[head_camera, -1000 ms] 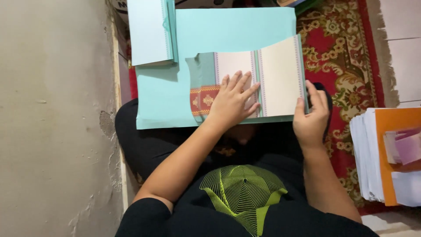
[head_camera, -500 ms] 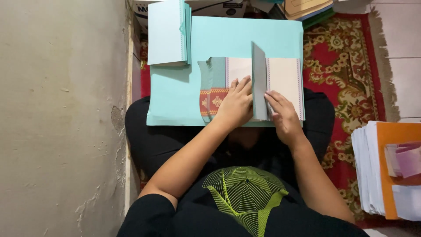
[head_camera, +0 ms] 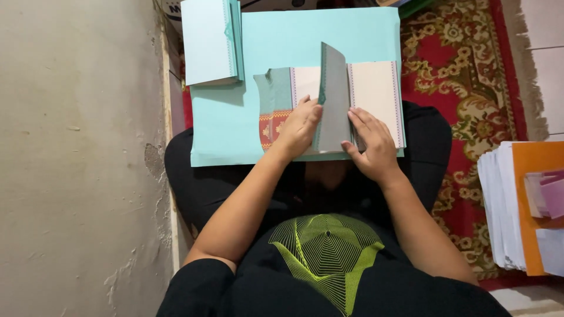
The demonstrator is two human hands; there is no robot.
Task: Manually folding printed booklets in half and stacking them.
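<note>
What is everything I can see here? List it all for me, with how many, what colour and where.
Folded card: one, cream inside with a grey-green flap standing up in the middle and a red patterned band at its left; on the big sheet, under both hands.
Large paper sheet: one, light teal; across the person's lap.
Stack of folded cards: one, pale blue-teal; upper left, overlapping the sheet's corner.
Carpet: one, red with a cream floral pattern; on the floor at right.
Paper pile: one, white; right edge.
Orange sheet: one; on top of that pile, with pinkish papers on it.
Wall: beige, worn; left side.
Left hand: flat on the card's left half.
Right hand: pressing beside the raised flap.
</note>
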